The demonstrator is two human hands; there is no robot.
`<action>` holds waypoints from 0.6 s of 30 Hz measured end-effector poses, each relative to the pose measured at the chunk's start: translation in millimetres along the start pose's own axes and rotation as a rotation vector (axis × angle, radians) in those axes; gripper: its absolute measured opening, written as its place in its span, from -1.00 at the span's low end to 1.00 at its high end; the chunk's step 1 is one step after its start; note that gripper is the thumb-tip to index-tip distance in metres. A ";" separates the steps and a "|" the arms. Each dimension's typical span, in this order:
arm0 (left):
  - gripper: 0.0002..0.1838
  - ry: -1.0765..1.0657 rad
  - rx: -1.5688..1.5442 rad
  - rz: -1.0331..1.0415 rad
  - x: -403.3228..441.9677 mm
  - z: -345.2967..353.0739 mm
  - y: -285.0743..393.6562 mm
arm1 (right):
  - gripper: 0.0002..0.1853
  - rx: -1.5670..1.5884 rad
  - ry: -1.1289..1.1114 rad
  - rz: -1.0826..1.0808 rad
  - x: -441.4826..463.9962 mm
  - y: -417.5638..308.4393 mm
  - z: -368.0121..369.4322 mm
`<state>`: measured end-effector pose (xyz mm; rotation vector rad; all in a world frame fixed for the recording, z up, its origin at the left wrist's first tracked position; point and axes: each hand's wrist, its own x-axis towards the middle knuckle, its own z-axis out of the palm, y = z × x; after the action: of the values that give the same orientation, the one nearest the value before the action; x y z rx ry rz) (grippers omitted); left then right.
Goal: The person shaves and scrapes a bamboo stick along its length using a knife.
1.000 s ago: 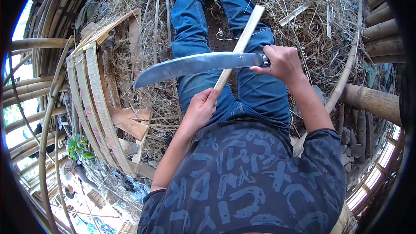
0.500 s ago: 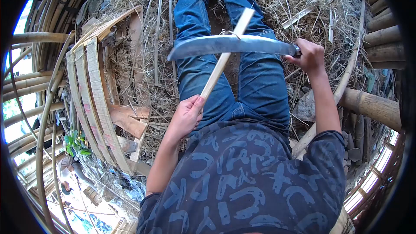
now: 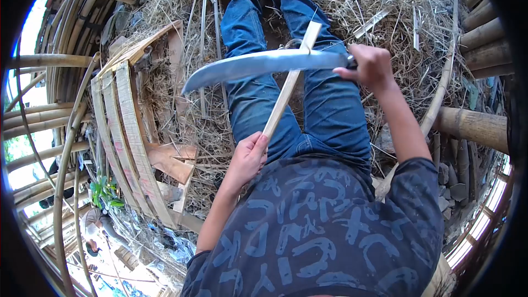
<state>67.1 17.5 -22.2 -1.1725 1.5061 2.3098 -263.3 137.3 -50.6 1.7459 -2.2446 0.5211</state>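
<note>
My left hand (image 3: 248,159) is closed around the lower end of a pale bamboo strip (image 3: 282,99), which slants up and away between my legs. My right hand (image 3: 372,65) grips the dark handle of a machete (image 3: 253,67). Its long, curved blade lies across the strip near the far end, with the tip pointing left. Blade and strip cross above my thighs, in blue jeans (image 3: 258,104). A thin wire-like line shows near the strip's far end; I cannot make out what it belongs to.
Shavings (image 3: 385,0) cover the ground around my legs. On the left stands a frame of wooden slats (image 3: 135,132) with broken boards (image 3: 170,160) beside it. Bamboo poles (image 3: 474,127) line both sides. Another person (image 3: 93,231) is at the lower left, beyond the poles.
My right hand has moved left with the machete, so the blade's tip reaches further left. The bamboo strip and my left hand have shifted slightly down and to the right.
</note>
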 end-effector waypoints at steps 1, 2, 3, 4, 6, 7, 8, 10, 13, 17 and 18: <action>-0.67 0.013 0.031 0.005 -1.6 -0.2 2.7 | -0.27 -0.034 -0.010 -0.016 -3.6 7.4 1.7; -0.67 0.028 0.055 0.015 -1.8 0.3 4.1 | -0.27 -0.070 -0.019 -0.041 -3.7 11.1 3.9; -0.67 0.020 0.041 0.015 3.8 -2.2 -1.8 | -0.27 -0.048 -0.031 -0.012 -3.5 5.1 4.8; -0.67 0.025 0.036 0.026 6.5 -3.4 -4.0 | -0.28 -0.029 -0.039 0.023 -6.5 -5.6 5.7; -0.68 -0.017 -0.092 -0.081 7.9 -2.4 -8.1 | -0.31 0.047 -0.115 0.092 -11.4 -30.9 2.9; -0.68 -0.010 -0.075 -0.065 8.8 2.0 -7.6 | -0.31 0.041 -0.083 0.023 -10.9 -35.4 4.1; -0.68 -0.021 -0.071 -0.072 7.9 3.2 -7.8 | -0.30 0.033 -0.051 -0.045 -13.2 -36.5 4.6; -0.67 -0.022 -0.064 -0.034 3.8 2.1 -8.8 | -0.30 -0.005 -0.020 -0.099 -6.3 -22.3 -5.1; -0.68 0.002 -0.056 -0.056 -7.1 -6.1 -1.2 | -0.30 -0.053 0.000 0.068 -13.0 15.1 3.1; -0.68 -0.016 -0.082 -0.032 7.8 -5.2 -6.7 | -0.32 0.077 -0.011 0.110 -3.5 -16.2 -5.7; -0.68 -0.023 -0.080 -0.032 8.3 -1.2 -4.7 | -0.32 0.106 -0.051 0.070 -9.1 -21.0 -2.7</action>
<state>64.5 16.5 -31.4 -1.1762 1.3892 2.3747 -240.8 141.8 -49.2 1.7539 -2.3611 0.6284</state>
